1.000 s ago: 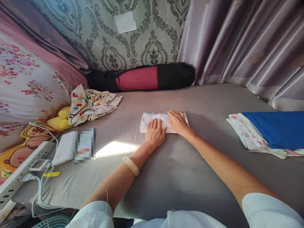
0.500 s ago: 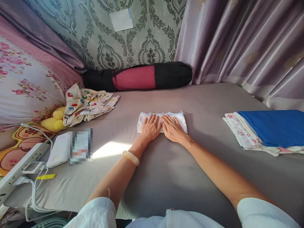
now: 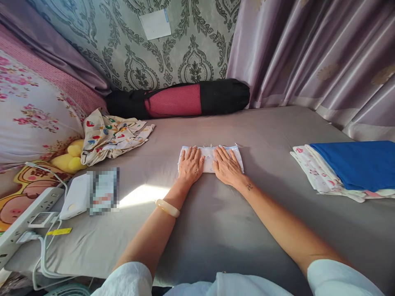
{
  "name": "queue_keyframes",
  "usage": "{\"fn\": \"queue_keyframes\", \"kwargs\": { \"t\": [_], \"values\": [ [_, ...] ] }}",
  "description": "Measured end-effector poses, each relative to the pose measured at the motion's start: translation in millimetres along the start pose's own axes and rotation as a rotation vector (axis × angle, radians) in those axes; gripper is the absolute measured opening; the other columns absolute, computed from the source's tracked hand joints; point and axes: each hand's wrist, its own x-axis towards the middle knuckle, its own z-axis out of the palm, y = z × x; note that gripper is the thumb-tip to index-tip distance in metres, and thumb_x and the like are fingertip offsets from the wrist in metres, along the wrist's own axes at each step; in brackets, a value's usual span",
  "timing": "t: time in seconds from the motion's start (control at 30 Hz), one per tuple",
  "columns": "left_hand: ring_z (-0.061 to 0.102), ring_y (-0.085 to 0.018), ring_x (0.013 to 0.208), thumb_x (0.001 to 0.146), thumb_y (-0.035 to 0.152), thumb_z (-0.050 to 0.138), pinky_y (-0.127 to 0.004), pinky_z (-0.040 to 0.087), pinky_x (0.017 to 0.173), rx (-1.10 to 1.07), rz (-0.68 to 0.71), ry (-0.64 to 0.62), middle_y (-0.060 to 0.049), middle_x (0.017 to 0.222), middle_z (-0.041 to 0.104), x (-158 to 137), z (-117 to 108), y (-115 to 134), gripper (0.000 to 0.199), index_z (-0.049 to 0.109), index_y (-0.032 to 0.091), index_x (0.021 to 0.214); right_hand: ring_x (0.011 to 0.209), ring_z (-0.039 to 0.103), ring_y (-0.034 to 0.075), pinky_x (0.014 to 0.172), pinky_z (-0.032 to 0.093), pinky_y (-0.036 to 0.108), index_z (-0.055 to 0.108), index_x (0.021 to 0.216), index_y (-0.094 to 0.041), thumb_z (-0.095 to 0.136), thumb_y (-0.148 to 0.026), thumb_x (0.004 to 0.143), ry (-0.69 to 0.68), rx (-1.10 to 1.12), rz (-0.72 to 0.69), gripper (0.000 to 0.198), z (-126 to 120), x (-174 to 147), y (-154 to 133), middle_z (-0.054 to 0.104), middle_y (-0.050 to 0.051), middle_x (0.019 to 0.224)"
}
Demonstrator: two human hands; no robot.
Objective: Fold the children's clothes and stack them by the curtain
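on the grey bed (image 3: pixel 200 230), a folded white cloth (image 3: pixel 209 159) lies flat, its long side running across. the left hand (image 3: pixel 190 164) and the right hand (image 3: pixel 227 165) rest on it palms down, and the grip of each is released: fingers stretched out flat, grasping nothing. half a second ago the hands lay side by side over the middle of the cloth; now they are parted, with a bare strip showing between them. the pressing seems, in my judgement, to have spread from the centre toward both ends, while the cloth keeps its place and outline. well apart to the right, a blue cloth (image 3: pixel 358 164) lies on top of patterned cloths (image 3: pixel 325 174); farther off to the left sits a crumpled print cloth (image 3: pixel 112 135).
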Motion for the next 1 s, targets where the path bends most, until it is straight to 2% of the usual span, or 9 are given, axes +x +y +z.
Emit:
{"fn": "queue_keyframes", "kwargs": {
  "t": [0.17,0.33,0.47,0.63,0.83,1.0],
  "values": [
    [0.036,-0.028,0.144,0.103,0.039,0.024,-0.049,0.024,0.12,0.001,-0.046,-0.101,-0.014,0.154,0.041,1,0,-2,0.055,0.045,0.014,0.146,0.15,0.021,0.025,0.122,0.013,0.045,0.03,0.153,-0.004,0.019,-0.037,0.101,-0.081,-0.009,0.025,0.063,0,1,2,0.024,0.014,0.162],
    [0.035,-0.027,0.145,0.103,0.038,0.022,-0.048,0.024,0.12,0.001,-0.071,-0.113,-0.011,0.154,0.041,0,-2,-3,0.054,0.044,0.016,0.147,0.15,0.02,0.024,0.122,0.013,0.044,0.03,0.153,-0.004,0.018,-0.037,0.101,-0.091,-0.028,0.046,0.063,-2,0,4,0.025,0.013,0.162],
    [0.031,-0.028,0.147,0.102,0.04,0.023,-0.049,0.025,0.12,-0.004,-0.114,-0.132,-0.011,0.155,0.04,0,-2,-11,0.056,0.043,0.015,0.148,0.149,0.021,0.025,0.122,0.013,0.045,0.032,0.152,-0.002,0.018,-0.036,0.101,-0.076,-0.061,0.116,0.063,-5,-2,7,0.026,0.014,0.161],
    [0.025,-0.028,0.149,0.101,0.041,0.023,-0.047,0.025,0.12,-0.024,-0.153,-0.155,-0.01,0.158,0.035,1,0,-22,0.057,0.04,0.015,0.149,0.149,0.022,0.026,0.122,0.015,0.045,0.032,0.152,-0.002,0.02,-0.035,0.1,-0.082,-0.077,0.139,0.063,-4,-3,9,0.026,0.014,0.161],
    [0.024,-0.028,0.149,0.101,0.043,0.026,-0.045,0.024,0.121,-0.067,-0.204,-0.185,-0.013,0.16,0.03,2,-1,-30,0.06,0.037,0.01,0.15,0.148,0.024,0.029,0.119,0.023,0.045,0.033,0.15,0.001,0.023,-0.033,0.099,-0.031,-0.074,0.257,0.063,-2,-4,16,0.026,0.019,0.16],
    [0.028,-0.027,0.148,0.1,0.041,0.03,-0.046,0.022,0.121,-0.133,-0.25,-0.175,-0.012,0.16,0.031,1,-1,-37,0.057,0.037,0.015,0.15,0.145,0.03,0.033,0.117,0.026,0.045,0.032,0.149,0.006,0.025,-0.036,0.097,-0.007,-0.044,0.359,0.067,0,-3,24,0.028,0.026,0.157]
  ]
}}
